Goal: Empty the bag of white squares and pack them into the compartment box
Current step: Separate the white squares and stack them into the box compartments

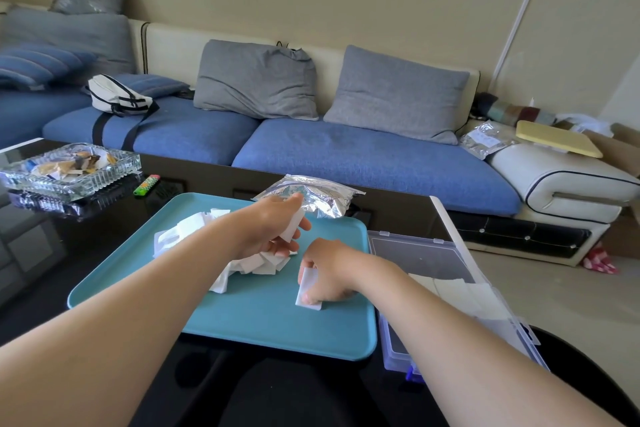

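Note:
A pile of white squares (194, 229) lies on the teal tray (242, 308). My left hand (273, 229) hovers over the pile and pinches a white square between thumb and fingers. My right hand (329, 277) presses a small stack of white squares (306, 288) upright on the tray, fingers closed around it. The silver foil bag (311, 196) lies crumpled at the tray's far edge. The clear compartment box (433, 263) stands open to the right of the tray, with white squares in one section near my right forearm.
A glass ashtray (69, 166) and a green lighter (147, 185) sit on the dark table at the left. A blue sofa (346, 149) with grey cushions runs behind the table. My dark-clothed lap is below the tray.

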Tool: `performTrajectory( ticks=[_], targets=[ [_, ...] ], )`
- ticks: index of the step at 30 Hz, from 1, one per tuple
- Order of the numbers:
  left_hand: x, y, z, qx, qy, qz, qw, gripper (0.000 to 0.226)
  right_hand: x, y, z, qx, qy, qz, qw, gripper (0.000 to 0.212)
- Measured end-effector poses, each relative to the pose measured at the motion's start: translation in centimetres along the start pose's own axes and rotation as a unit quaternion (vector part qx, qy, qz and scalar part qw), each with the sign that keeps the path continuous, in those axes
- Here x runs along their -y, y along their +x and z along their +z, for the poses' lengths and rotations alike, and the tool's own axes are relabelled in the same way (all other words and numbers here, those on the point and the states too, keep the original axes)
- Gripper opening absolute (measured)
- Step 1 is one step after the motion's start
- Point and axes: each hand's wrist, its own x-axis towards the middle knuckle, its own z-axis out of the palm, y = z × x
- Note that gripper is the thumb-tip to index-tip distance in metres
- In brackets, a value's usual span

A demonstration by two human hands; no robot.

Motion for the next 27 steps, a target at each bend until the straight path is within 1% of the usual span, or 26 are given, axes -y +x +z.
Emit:
performTrajectory(
  ticks=[4, 6, 9, 11, 13, 14, 16, 19, 22, 24, 27],
  targets=[
    [0.0, -0.2, 0.5, 0.003, 0.008, -0.003, 1.000, 0.065, 0.2, -0.6, 0.0, 0.000, 0.010, -0.010, 1.000, 0.043],
    [-0.1, -0.2, 0.6, -0.004, 0.019, 0.007, 1.000, 0.063, 0.2, -0.7, -0.1, -0.009, 0.028, -0.019, 0.999, 0.043],
    [-0.2, 0.0, 0.7, -0.021, 0.041, 0.026, 0.999, 0.060, -0.5, -0.7, -0.6, -0.069, 0.117, -0.021, 0.991, 0.042],
    [-0.3, 0.1, 0.9, -0.025, 0.034, 0.026, 0.999, 0.058, -1.1, -0.9, -1.1, -0.122, 0.200, -0.013, 0.972, 0.047],
    [-0.4, 0.0, 1.0, -0.026, 0.002, 0.021, 0.999, 0.055, -1.7, -1.1, -1.4, -0.169, 0.303, -0.014, 0.938, 0.055],
    [-0.5, -0.2, 1.1, -0.018, -0.023, 0.016, 0.999, 0.053, -2.0, -1.2, -1.5, -0.189, 0.347, -0.021, 0.918, 0.058],
    [-0.5, -0.5, 1.0, 0.021, -0.074, 0.004, 0.997, 0.055, -2.5, -1.4, -1.7, -0.214, 0.406, -0.037, 0.888, 0.059],
    [-0.6, -0.7, 0.9, 0.085, -0.113, -0.003, 0.990, 0.065, -2.8, -1.9, -2.1, -0.224, 0.459, -0.068, 0.857, 0.049],
    [-0.8, -0.9, 1.1, 0.107, -0.127, -0.003, 0.986, 0.073, -2.9, -2.1, -2.2, -0.225, 0.486, -0.096, 0.839, 0.031],
    [-0.9, -1.1, 1.2, 0.109, -0.137, 0.000, 0.985, 0.071, -2.9, -2.0, -2.2, -0.226, 0.469, -0.101, 0.848, 0.019],
    [-1.1, -1.6, 1.3, 0.113, -0.154, -0.008, 0.982, 0.067, -2.7, -1.9, -2.2, -0.234, 0.430, -0.097, 0.867, 0.015]
  ],
)
